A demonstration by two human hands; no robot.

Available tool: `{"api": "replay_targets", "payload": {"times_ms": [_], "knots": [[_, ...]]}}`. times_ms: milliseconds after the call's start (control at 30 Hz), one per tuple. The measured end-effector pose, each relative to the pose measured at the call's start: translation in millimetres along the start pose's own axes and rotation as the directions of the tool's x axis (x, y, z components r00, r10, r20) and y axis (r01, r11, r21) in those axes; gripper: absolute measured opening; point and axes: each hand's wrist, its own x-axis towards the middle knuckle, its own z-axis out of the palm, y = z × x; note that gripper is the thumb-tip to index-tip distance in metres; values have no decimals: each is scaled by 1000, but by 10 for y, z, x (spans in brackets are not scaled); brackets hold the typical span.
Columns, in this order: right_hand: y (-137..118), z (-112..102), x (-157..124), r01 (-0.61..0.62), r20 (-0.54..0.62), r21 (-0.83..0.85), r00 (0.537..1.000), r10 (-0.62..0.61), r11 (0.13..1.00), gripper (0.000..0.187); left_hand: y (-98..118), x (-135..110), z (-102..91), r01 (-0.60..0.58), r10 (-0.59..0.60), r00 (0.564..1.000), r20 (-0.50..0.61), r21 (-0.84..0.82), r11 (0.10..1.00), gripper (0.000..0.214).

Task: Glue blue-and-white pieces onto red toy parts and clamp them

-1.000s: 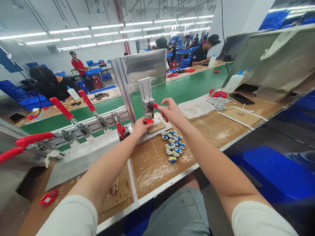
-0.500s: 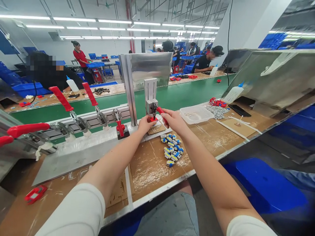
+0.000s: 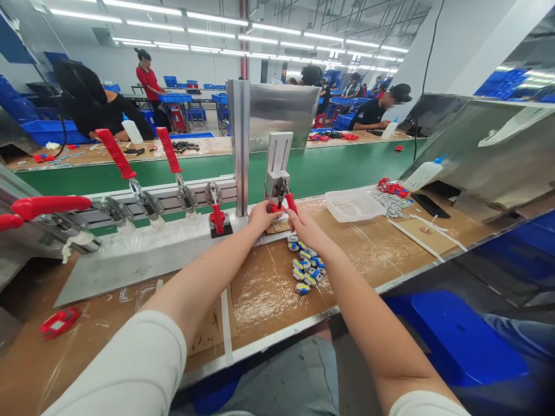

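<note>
Clamping seems to be the step in hand: left grip (image 3: 261, 218) is pinched on the red part (image 3: 278, 208), just under the small toggle clamp (image 3: 282, 187) over the tabletop (image 3: 255, 303). Right grip (image 3: 304, 228) is at the red handle (image 3: 291, 202), can't tell if it's wrapped round it or just touching. Next move probably calls for holding that part dead steady

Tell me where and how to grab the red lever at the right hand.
Best, probably, the lower end of the red lever, from the near right: it slants down that way, while the left hand crowds its left side at the red part.
</note>
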Motion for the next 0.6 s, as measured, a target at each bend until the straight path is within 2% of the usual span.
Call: {"api": "replay_targets", "payload": {"times_ms": [100,167,233,300,333,367,433,467,533,600], "knots": [[111,124,55,-27,1,-311,1000,29,950,36,151,-114,-34,3,-3,1000,8,80,997,39],[139,182,93,-48,2,-472,998,55,880,35,283,-314,-186,-24,20,999,27,131,991,41],[128,203,77,-61,-16,-586,998,64,808,38,386,-629,-506,-93,82,995,64,188,978,34],[66,204,-7,-71,-100,-640,995,9,765,43,416,-1008,-964,-174,150,983,110,270,947,16],[14,215,-65,-68,-160,-637,986,-45,768,46,398,-1190,-1211,-175,144,982,118,320,931,25],[-53,246,-122,-49,-214,-610,971,-105,791,49,363,-1349,-1442,-128,103,991,91,342,931,38],[-217,396,-193,49,-225,-473,959,-174,880,47,270,-1553,-1793,66,-69,998,2,286,956,43],[-305,521,-193,103,-160,-373,972,-174,922,43,232,-1591,-1893,175,-176,984,-8,168,970,41],[-464,843,-107,139,63,-151,989,-131,979,34,217,-1558,-1962,349,-341,936,85,-128,928,45],[-586,1194,67,98,258,23,961,-101,995,31,312,-1445,-1942,415,-362,908,211,-332,847,47]]}}
